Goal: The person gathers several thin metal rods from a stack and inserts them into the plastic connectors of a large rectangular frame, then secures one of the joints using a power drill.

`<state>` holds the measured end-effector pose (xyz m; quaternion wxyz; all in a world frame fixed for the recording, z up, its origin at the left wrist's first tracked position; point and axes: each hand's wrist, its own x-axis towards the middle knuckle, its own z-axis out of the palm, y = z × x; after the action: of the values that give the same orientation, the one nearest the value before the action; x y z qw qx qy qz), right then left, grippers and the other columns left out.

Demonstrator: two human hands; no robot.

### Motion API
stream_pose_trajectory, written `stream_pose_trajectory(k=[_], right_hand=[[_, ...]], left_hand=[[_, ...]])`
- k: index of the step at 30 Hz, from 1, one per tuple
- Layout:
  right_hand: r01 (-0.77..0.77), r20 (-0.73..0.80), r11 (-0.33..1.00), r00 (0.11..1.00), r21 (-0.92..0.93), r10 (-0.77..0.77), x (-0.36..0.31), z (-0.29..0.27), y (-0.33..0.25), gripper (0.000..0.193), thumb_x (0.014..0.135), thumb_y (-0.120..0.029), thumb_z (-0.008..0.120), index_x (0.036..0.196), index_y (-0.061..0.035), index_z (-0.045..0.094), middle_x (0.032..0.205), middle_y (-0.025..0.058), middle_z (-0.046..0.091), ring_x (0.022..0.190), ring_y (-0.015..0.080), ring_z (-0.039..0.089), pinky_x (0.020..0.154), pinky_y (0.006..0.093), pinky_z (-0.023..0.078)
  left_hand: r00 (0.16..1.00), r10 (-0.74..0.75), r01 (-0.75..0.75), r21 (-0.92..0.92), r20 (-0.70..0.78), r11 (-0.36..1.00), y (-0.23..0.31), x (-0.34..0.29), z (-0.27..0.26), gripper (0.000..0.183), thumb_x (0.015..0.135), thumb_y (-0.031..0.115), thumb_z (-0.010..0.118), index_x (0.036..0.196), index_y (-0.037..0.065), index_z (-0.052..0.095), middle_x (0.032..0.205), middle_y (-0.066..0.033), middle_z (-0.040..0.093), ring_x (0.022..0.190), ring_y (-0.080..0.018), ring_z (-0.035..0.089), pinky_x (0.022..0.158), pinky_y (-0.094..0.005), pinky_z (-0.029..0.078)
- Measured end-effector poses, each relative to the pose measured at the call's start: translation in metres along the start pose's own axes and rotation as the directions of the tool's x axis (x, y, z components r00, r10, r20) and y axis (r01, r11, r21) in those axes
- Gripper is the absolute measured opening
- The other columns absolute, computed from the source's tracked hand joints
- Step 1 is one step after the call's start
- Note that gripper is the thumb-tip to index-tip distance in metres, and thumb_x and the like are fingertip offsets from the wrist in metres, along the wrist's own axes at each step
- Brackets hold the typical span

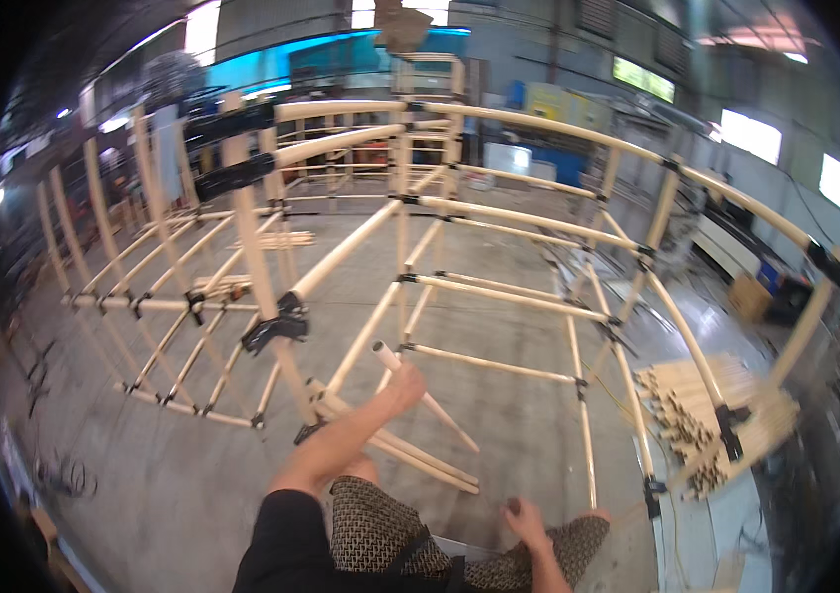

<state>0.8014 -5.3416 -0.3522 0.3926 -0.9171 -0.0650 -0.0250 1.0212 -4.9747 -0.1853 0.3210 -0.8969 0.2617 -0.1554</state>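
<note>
My left hand (pixel 403 387) is closed around a cream-coloured pipe (pixel 449 423), which slants down to the right with its dark open end up. Beneath my left forearm, two more cream pipes (pixel 410 457) lie side by side at a slant. Low in the view, my right hand (pixel 529 524) is closed near my knee; a small dark round thing shows at its fingers, too blurred to name. In front of me stands a large rack frame (pixel 519 287) of cream pipes with black joints. A black joint (pixel 279 324) sits on the upright left of my left hand.
To the left stands another pipe frame (pixel 168 306) with tall uprights. A stack of cut pipes (pixel 711 405) lies at the right, inside the reach of low rails. Beyond it is a cardboard box (pixel 751 296). Loose black cables (pixel 69 476) lie on the floor at far left.
</note>
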Motion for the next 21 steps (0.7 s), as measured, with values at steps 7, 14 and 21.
stream_pose_trajectory(k=[7,14,21], right_hand=[[0.216,-0.314,0.941,0.903,-0.261,-0.294,0.077,-0.162,-0.156,0.082,0.075,-0.021,0.077,0.142,-0.0056,0.033,0.139,0.0203,0.042,0.123,0.0405,0.045,0.105,0.0479,0.036],[0.310,-0.580,0.672,0.344,-0.672,-0.739,0.118,-0.322,-0.285,0.053,0.063,-0.017,0.078,0.111,-0.0072,0.056,0.105,0.0107,0.058,0.103,0.0303,0.054,0.094,0.0452,0.041],[0.347,-0.395,0.379,0.026,-0.858,-0.918,0.119,-0.391,-0.406,0.022,0.064,-0.019,0.076,0.074,-0.0122,0.058,0.071,0.0026,0.057,0.070,0.0229,0.059,0.064,0.0366,0.045]], left_hand=[[0.923,-0.189,0.035,-0.416,-0.335,0.909,-0.106,-0.069,-0.254,0.031,0.074,0.031,0.074,0.089,0.006,0.066,0.079,-0.0122,0.063,0.083,-0.0330,0.060,0.076,-0.0455,0.044],[0.716,-0.360,0.045,-0.474,-0.599,0.879,-0.171,-0.145,-0.370,0.039,0.074,0.019,0.076,0.105,0.000,0.061,0.097,-0.0166,0.063,0.093,-0.0360,0.059,0.081,-0.0432,0.043],[0.599,-0.733,0.372,-0.699,-0.323,0.611,-0.241,-0.228,-0.324,0.037,0.088,0.014,0.068,0.121,0.001,0.057,0.112,-0.0129,0.063,0.104,-0.0267,0.058,0.090,-0.0374,0.044]])
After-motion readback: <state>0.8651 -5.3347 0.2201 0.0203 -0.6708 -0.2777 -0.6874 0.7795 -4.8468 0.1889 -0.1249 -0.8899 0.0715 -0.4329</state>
